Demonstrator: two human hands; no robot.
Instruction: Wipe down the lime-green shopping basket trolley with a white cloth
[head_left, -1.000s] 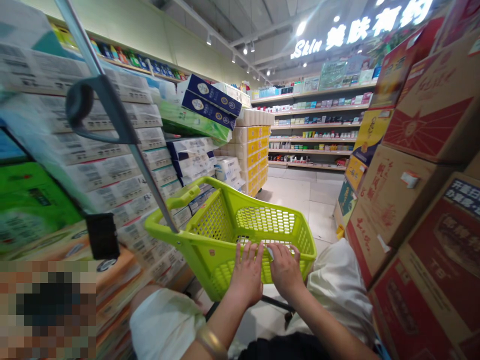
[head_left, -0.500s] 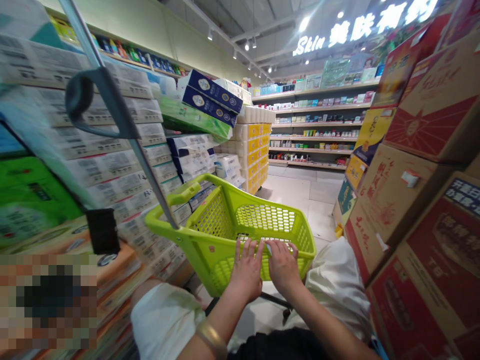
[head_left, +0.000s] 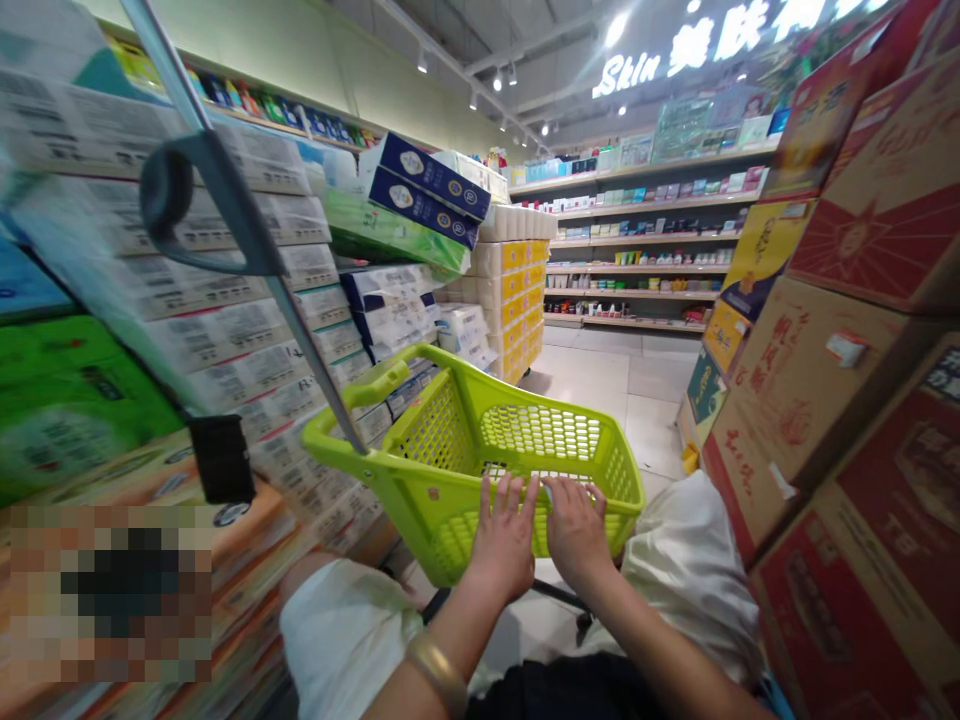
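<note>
A lime-green plastic shopping cart [head_left: 450,490] with a perforated basket stands across my lap, between my knees. The basket's visible inside holds nothing. My left hand [head_left: 504,535] rests on the near rim, fingers stretched and a little spread, a gold bangle [head_left: 435,675] on that forearm. Right beside it, my right hand [head_left: 577,525] lies on the same rim with fingers laid over the edge, loosely bent. A small whitish spot shows by its index finger; I cannot tell what it is. From the cart's left end a metal pole with a grey handle [head_left: 217,205] rises.
Stacked tissue packs [head_left: 247,340] line the left side, with orange packs [head_left: 262,510] lower down. Cardboard cartons [head_left: 780,370] are piled close on the right. Ahead, a tiled floor [head_left: 600,380] leads to shelves of small products [head_left: 645,230].
The whole view has shifted slightly, so the cart and hands appear a little further right. Both hands stay on the cart's rim in nearly the same pose.
</note>
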